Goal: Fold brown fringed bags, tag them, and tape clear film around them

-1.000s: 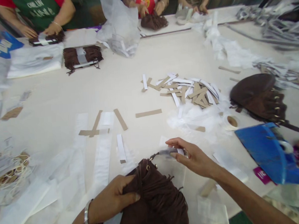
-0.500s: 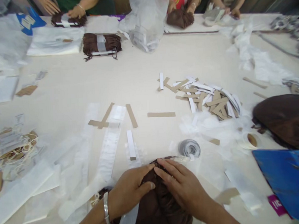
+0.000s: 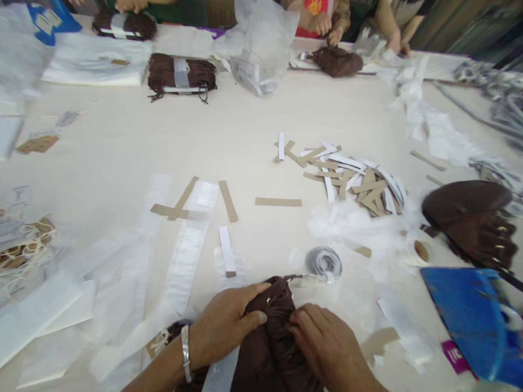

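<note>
A dark brown gathered bag [image 3: 273,362] with small metal eyelets lies at the bottom middle, close to me. My left hand [image 3: 228,321], with a silver bracelet at its wrist, grips the bag's upper left side, thumb lying over the brown material. On the other side, the curled fingers of my right hand [image 3: 320,341] pinch a fold of it; the fingertips are partly hidden. A pale translucent strip [image 3: 219,381] runs along the bag under my left wrist. Just beyond the bag sits a coil of grey strap [image 3: 326,263].
Cardboard strips [image 3: 354,177] are heaped at mid-right. Tags with strings [image 3: 14,243] lie left; plastic sleeves [image 3: 187,255] spread nearby. At right are a brown bag [image 3: 466,211], a tape roll [image 3: 417,251] and a blue pouch [image 3: 462,313], with another person's hand beside it. Co-workers handle brown bags opposite.
My right hand has shifted off the bag's top to its right side, its fingers now curled in. The left hand keeps its hold. A person's hand appears at the lower right.
</note>
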The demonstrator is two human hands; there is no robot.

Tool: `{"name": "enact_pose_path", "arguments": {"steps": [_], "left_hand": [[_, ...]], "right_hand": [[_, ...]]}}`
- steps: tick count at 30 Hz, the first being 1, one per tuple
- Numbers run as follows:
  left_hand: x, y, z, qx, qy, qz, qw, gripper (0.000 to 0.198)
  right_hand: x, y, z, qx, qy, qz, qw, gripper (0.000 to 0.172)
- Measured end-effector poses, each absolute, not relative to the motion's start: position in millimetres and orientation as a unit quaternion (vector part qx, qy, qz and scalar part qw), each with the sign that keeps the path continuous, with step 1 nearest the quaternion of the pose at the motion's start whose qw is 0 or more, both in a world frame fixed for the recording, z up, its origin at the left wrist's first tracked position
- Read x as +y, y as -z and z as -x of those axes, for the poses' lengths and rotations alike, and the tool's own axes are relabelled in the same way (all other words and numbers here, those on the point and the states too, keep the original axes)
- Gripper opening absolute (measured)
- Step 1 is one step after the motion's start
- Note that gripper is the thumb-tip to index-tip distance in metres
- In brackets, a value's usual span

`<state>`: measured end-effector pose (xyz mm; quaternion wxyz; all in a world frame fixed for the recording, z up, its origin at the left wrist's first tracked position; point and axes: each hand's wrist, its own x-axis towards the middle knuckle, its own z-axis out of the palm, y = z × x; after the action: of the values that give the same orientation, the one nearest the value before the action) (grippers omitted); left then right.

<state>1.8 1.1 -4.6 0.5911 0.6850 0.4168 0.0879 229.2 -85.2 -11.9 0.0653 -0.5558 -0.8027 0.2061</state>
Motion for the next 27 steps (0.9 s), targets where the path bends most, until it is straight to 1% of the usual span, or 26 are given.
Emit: {"name": "enact_pose_path", "arguments": {"steps": [2, 3, 5, 6, 8, 11, 14, 16, 18, 20, 21, 23, 25, 27], "left_hand": [[0, 6, -1, 0.427, -0.077, -0.694, 0.575, 0.044], [-1, 6, -1, 0.43, -0.072, -0.7, 0.565, 0.041], [-4, 6, -1, 0.436, -0.059, -0.715, 0.543, 0.034], [-6, 5, -1, 0.439, -0.051, -0.723, 0.531, 0.032], [-10, 3, -2, 0.45, -0.036, -0.735, 0.506, 0.031], [-12, 1, -4, 0.457, -0.03, -0.744, 0.487, 0.028], [-11, 0, -7, 0.456, -0.041, -0.741, 0.491, 0.027], [-9, 0, -8, 0.456, -0.042, -0.74, 0.493, 0.03], [-7, 0, -8, 0.456, -0.043, -0.741, 0.491, 0.031], [-7, 0, -8, 0.454, -0.046, -0.745, 0.487, 0.031], [-7, 0, -8, 0.452, -0.048, -0.746, 0.486, 0.031], [-7, 0, -7, 0.448, -0.054, -0.748, 0.487, 0.031], [-8, 0, -7, 0.443, -0.06, -0.748, 0.49, 0.029], [-8, 0, -8, 0.443, -0.064, -0.749, 0.488, 0.028]], "right_hand": [[-91, 7, -235, -0.749, -0.351, 0.559, 0.058, 0.011], [-93, 5, -241, -0.708, -0.433, 0.555, 0.055, 0.013], [-91, 5, -257, -0.606, -0.56, 0.562, 0.061, 0.026], [-87, 8, -267, -0.557, -0.58, 0.589, 0.077, 0.033], [-75, 19, -289, -0.48, -0.537, 0.682, 0.129, 0.042], [-54, 40, -313, -0.415, -0.43, 0.779, 0.189, 0.046], [-39, 45, -314, -0.42, -0.37, 0.808, 0.186, 0.049], [-35, 37, -302, -0.484, -0.257, 0.821, 0.161, 0.046], [-34, 25, -286, -0.578, -0.159, 0.786, 0.15, 0.037], [-35, 16, -269, -0.678, -0.152, 0.702, 0.157, 0.026], [-35, 14, -261, -0.721, -0.173, 0.653, 0.156, 0.025], [-33, 14, -249, -0.783, -0.208, 0.57, 0.138, 0.028], [-29, 18, -242, -0.818, -0.21, 0.522, 0.115, 0.03], [-24, 24, -240, -0.845, -0.188, 0.49, 0.102, 0.027]]}}
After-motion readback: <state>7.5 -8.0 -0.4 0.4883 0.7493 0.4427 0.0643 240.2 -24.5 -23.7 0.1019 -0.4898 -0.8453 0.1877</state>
